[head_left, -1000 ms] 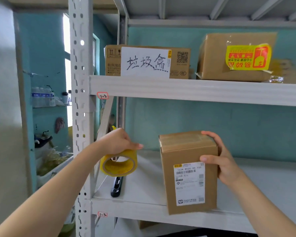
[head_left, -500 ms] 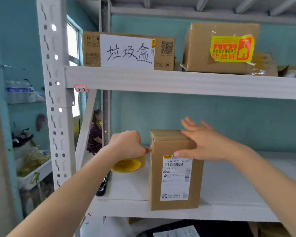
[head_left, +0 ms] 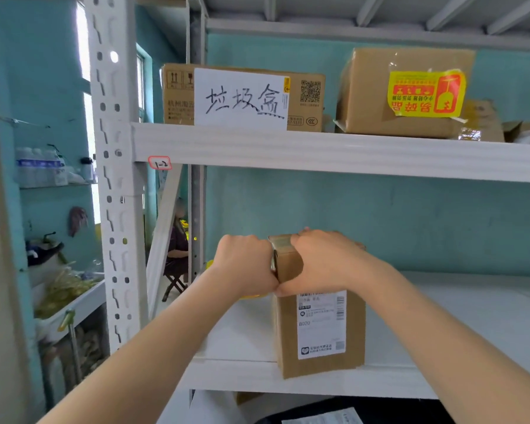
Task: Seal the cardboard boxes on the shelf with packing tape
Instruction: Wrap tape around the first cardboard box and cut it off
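— Which step is this?

— Starting a strip, I think. The small cardboard box (head_left: 318, 328) stands upright at the front edge of the middle shelf (head_left: 471, 316). The left hand (head_left: 245, 264) is closed on the tape roll (head_left: 253, 296), mostly hidden against the box's left top corner; the right hand (head_left: 322, 261) lies over the top, fingers (head_left: 288, 290) pressing down the front edge.

— And next?

— Probably hold the tape end firm and draw the roll across the seam.

— Anything in the way?

— The shelf around it is bare. A labelled box (head_left: 242, 96) and a box with a yellow sticker (head_left: 404, 90) sit on the shelf above, well clear.
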### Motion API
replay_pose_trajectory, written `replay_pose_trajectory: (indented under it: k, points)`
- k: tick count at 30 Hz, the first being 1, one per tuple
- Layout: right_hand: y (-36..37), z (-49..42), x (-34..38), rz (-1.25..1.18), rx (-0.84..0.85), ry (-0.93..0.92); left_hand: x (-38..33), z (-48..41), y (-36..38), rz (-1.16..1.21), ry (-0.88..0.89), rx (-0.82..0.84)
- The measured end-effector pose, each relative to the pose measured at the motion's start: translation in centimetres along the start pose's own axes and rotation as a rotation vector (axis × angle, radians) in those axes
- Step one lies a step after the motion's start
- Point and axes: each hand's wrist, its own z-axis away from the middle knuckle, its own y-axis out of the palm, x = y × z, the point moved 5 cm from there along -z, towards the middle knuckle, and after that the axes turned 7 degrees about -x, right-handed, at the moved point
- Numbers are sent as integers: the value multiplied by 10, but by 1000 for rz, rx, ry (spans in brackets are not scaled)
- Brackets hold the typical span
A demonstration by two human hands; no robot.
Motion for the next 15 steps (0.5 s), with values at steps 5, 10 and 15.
replay_pose_trajectory:
  k: [5,10,15]
  points:
    - [7,-3,7,9,36,-100,6,7,2,18,-4,-24]
    - [1,-10,3,-52,52,-47,3,8,7,93,-50,-4]
    - [11,-7,9,-36,18,-78,5,8,11,94,-60,-43]
